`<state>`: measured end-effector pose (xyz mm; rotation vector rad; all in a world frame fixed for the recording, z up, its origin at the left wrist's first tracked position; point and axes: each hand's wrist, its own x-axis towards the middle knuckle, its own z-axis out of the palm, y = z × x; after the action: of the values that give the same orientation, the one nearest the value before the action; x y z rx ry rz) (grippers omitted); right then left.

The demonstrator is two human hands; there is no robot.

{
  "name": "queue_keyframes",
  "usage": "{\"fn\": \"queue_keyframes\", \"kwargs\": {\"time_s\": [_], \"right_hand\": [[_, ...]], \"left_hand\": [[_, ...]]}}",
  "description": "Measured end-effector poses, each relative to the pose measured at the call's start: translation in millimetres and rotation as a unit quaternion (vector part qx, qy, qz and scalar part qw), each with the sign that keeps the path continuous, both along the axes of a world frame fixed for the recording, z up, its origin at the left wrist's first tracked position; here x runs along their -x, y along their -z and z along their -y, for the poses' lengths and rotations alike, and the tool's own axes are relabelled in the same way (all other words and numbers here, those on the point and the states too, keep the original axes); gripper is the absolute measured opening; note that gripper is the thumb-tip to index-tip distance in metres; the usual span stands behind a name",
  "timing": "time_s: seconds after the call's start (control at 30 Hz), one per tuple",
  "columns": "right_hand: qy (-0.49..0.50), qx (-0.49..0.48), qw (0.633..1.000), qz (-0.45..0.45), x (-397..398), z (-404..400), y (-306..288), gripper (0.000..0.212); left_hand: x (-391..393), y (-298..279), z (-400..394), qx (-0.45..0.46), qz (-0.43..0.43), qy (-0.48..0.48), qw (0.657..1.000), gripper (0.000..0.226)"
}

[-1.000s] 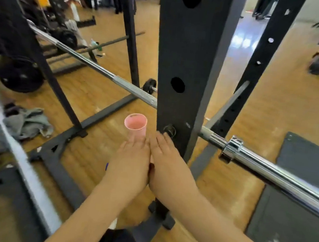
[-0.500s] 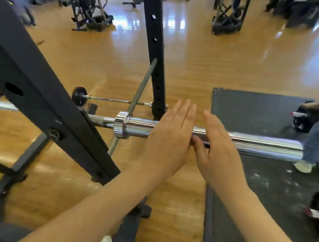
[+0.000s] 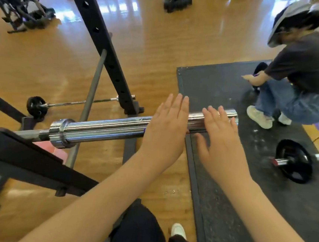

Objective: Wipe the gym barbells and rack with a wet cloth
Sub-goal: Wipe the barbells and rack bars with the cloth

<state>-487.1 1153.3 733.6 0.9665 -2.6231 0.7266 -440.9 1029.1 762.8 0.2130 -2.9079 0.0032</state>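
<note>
Where they earlier pressed together at the rack (image 3: 106, 56), left hand (image 3: 165, 129) and right hand (image 3: 221, 141) now lie flat, apart, on the barbell (image 3: 104, 129)'s smooth chrome sleeve.

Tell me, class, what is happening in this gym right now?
A person lays both flat hands, left hand and right hand, on the chrome barbell sleeve that rests in the black rack. No cloth shows. Another person crouches on the dark mat, beside a loaded barbell.

We see a gym: black perforated steel rack upright (image 3: 102, 36), chrome barbell sleeve (image 3: 104, 129), black rubber floor mat (image 3: 235, 197), glossy wooden floor (image 3: 153, 41).
</note>
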Motion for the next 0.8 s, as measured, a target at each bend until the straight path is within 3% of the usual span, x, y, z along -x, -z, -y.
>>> {"fn": "queue_keyframes", "kwargs": {"time_s": [0.5,0.7,0.8], "right_hand": [[-0.026,0.066,0.997,0.044,2.3,22.5,-3.3,0.050],[-0.110,0.057,0.989,0.075,12.2,14.1,-3.2,0.047],[-0.174,0.055,0.979,0.092,27.3,4.3,-10.6,0.048]], "left_hand": [[1.7,-3.5,-1.8,-0.026,0.021,-0.008,0.999,0.061],[4.9,-5.8,-6.0,-0.040,0.037,-0.042,0.998,0.063],[10.7,-10.6,-10.8,-0.095,0.006,-0.077,0.992,0.066]]}}
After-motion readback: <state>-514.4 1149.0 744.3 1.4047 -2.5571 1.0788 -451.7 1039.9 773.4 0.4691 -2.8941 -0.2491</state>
